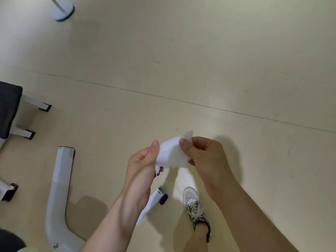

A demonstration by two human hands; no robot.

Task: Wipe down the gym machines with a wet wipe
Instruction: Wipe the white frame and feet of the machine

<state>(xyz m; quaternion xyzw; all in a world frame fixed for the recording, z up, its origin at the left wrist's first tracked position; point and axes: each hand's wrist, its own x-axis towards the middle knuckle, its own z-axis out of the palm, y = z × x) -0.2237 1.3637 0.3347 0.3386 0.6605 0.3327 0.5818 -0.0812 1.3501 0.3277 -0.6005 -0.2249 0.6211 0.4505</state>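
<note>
A white wet wipe (172,153) is stretched between both my hands above the cream floor. My left hand (143,162) pinches its left edge with thumb up and fingers curled beneath. My right hand (203,157) pinches its upper right edge between thumb and fingers. A white gym machine base bar (60,193) lies on the floor at the lower left, and another white leg with a black end cap (158,197) pokes out beneath my left wrist.
A black padded seat on white legs (9,110) stands at the left edge. A round white stand base (62,11) sits at the top left. My shoe (196,210) is on the floor below my hands. Cream floor stretches ahead and to the right.
</note>
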